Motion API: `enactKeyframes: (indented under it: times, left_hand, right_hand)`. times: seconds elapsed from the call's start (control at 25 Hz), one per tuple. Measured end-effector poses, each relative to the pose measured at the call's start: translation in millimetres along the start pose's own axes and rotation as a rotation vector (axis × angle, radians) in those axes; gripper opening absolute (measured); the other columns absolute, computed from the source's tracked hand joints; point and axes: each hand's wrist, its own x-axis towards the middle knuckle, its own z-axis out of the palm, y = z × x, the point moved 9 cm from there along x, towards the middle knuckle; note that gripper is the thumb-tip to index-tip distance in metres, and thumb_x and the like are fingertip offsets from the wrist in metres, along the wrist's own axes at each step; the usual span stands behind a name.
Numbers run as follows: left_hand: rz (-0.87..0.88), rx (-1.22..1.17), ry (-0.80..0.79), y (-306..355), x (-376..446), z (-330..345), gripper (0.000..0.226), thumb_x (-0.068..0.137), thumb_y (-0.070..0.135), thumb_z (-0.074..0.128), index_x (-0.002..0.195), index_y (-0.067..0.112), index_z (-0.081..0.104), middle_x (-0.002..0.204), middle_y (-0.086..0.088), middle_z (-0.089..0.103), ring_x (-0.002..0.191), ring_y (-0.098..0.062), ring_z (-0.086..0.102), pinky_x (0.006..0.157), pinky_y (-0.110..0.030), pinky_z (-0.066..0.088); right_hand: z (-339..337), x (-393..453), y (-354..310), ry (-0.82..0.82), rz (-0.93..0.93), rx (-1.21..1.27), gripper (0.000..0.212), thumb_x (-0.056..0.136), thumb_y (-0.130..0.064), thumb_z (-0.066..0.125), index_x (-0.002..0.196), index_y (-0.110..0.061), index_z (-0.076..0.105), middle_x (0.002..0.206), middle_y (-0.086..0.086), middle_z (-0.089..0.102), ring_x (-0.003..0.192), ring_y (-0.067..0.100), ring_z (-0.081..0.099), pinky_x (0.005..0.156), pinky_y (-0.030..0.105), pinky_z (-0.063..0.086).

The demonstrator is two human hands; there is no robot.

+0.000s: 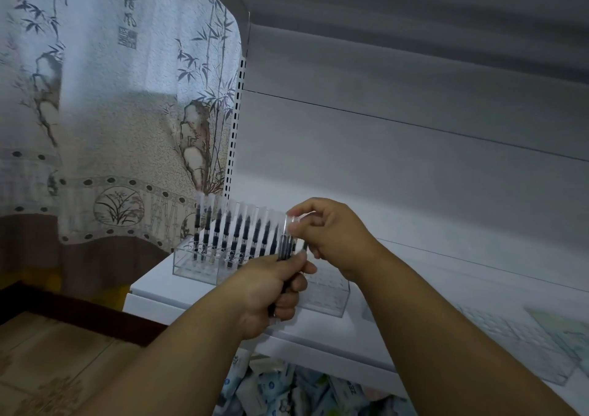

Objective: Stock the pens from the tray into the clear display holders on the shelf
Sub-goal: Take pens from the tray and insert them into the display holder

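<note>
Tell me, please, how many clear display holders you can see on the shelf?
3: one at the shelf's left end filled with upright pens, one behind the hands, one far right. More may be hidden out of frame.

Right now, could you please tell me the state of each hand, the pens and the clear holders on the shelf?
Left hand: gripping a bundle of pens upright.
Right hand: pinching the top of one pen in the bundle.
Bundle of pens: held above the shelf, not yet slotted.
Left clear holder: partly filled, pens standing upright in rows.
Middle clear holder: looks empty where visible, partly hidden by the hands.
Right clear holder: appears empty.
</note>
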Motion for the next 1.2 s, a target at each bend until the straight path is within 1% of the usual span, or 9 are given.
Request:
enactKeyframes:
  times: [0.08,0.16,0.24,0.28,0.4,0.52,0.72,1.0,1.2]
  left_hand:
    - [0.008,-0.037,0.024,0.5,-0.3,-4.9,0.037,0.097,0.041,0.051,0.101,0.005,0.062,0.060,-0.002,0.047,0.044,-0.011,0.027,0.043,-0.023,0.020]
    - [0.009,-0.055,0.081,-0.8,0.2,-16.9,0.042,0.097,0.043,0.049,0.100,0.004,0.063,0.059,-0.001,0.047,0.042,-0.011,0.026,0.041,-0.022,0.019]
    - [0.009,-0.074,0.132,-2.3,0.5,-26.0,0.041,0.098,0.042,0.048,0.099,0.004,0.063,0.056,0.001,0.044,0.040,-0.010,0.023,0.040,-0.020,0.017]
    - [0.010,-0.087,0.142,-2.4,0.6,-27.0,0.039,0.099,0.041,0.048,0.097,0.005,0.062,0.055,0.001,0.043,0.040,-0.009,0.022,0.040,-0.020,0.016]
    - [0.011,-0.100,0.142,-1.0,0.3,-22.4,0.037,0.100,0.039,0.047,0.092,0.006,0.062,0.053,0.002,0.041,0.039,-0.009,0.022,0.040,-0.019,0.015]
    - [0.014,-0.096,0.140,0.2,-0.8,-18.9,0.037,0.100,0.039,0.046,0.092,0.007,0.062,0.053,0.002,0.040,0.038,-0.009,0.022,0.039,-0.018,0.016]
    - [0.022,-0.102,0.156,0.8,-2.4,-20.0,0.036,0.101,0.038,0.045,0.090,0.007,0.061,0.053,0.002,0.038,0.038,-0.009,0.020,0.039,-0.018,0.015]
    - [0.029,-0.109,0.154,1.6,1.2,-16.0,0.036,0.100,0.038,0.047,0.086,0.008,0.061,0.055,0.002,0.039,0.039,-0.009,0.021,0.038,-0.019,0.016]
    - [0.022,-0.126,0.167,1.2,1.9,-17.1,0.036,0.101,0.038,0.046,0.088,0.007,0.061,0.055,0.001,0.039,0.039,-0.009,0.022,0.037,-0.019,0.017]
  right_hand:
    - [-27.5,1.5,7.0,0.193,-0.005,0.126,0.013,0.085,-0.007,0.071,0.097,-0.012,0.067,0.076,0.010,0.069,0.043,0.004,0.045,0.045,0.021,0.038]
    - [-71.9,-1.2,14.9,0.484,-0.028,0.241,0.013,0.086,-0.008,0.071,0.094,-0.016,0.065,0.080,0.007,0.068,0.048,0.004,0.049,0.047,0.020,0.041]
    - [-101.8,-9.0,15.0,0.688,-0.082,0.085,0.011,0.088,-0.013,0.069,0.097,-0.020,0.064,0.086,-0.001,0.067,0.066,0.005,0.059,0.061,0.019,0.047]
    - [-104.0,-11.4,11.7,0.712,-0.122,-0.041,0.011,0.090,-0.016,0.067,0.099,-0.021,0.064,0.086,-0.007,0.065,0.074,0.002,0.060,0.067,0.015,0.046]
    - [-79.5,-11.4,3.1,0.632,-0.223,-0.289,0.008,0.093,-0.020,0.063,0.101,-0.022,0.063,0.084,-0.018,0.060,0.076,-0.005,0.056,0.067,0.006,0.039]
    - [-64.3,-7.3,2.0,0.574,-0.261,-0.390,0.010,0.095,-0.022,0.060,0.105,-0.021,0.062,0.086,-0.019,0.058,0.075,-0.003,0.055,0.067,0.011,0.040]
    - [-56.1,-2.7,-3.8,0.526,-0.309,-0.451,0.010,0.096,-0.022,0.059,0.105,-0.021,0.062,0.087,-0.021,0.057,0.076,0.002,0.055,0.072,0.020,0.045]
    - [-55.0,-5.1,0.7,0.537,-0.288,-0.361,0.008,0.096,-0.023,0.060,0.103,-0.023,0.060,0.086,-0.024,0.057,0.069,0.001,0.054,0.070,0.016,0.043]
    - [-59.3,-5.6,-1.9,0.528,-0.299,-0.435,0.006,0.095,-0.022,0.060,0.101,-0.023,0.060,0.085,-0.025,0.056,0.071,-0.002,0.053,0.069,0.014,0.042]
